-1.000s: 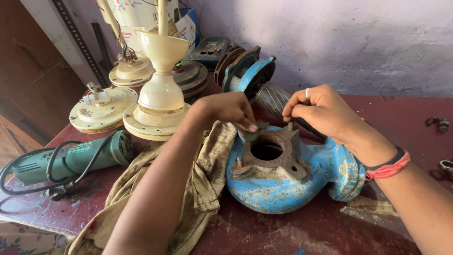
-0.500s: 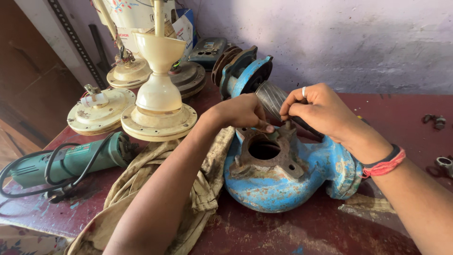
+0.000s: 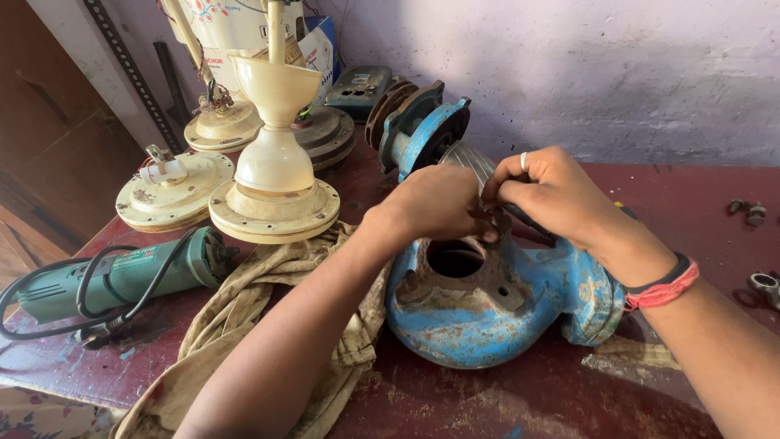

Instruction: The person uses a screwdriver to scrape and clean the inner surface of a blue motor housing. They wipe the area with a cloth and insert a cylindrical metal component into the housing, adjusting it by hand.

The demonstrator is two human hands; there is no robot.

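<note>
Both hands, left hand (image 3: 435, 203) and right hand (image 3: 552, 195), pinch something small, hidden, above the blue pump casing (image 3: 487, 305). Keep fingers steady over the round opening (image 3: 455, 258).

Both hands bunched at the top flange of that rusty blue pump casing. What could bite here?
1. The left hand and right hand meet at the flange of the blue pump casing; its rusty, chipped edges might cut bare fingers.
2. The casing has a rounded body and partly rests on a crumpled cloth, so it may rock or roll under force.
3. The angle grinder lies close by, its cord looped loose: a possible snag.
</note>
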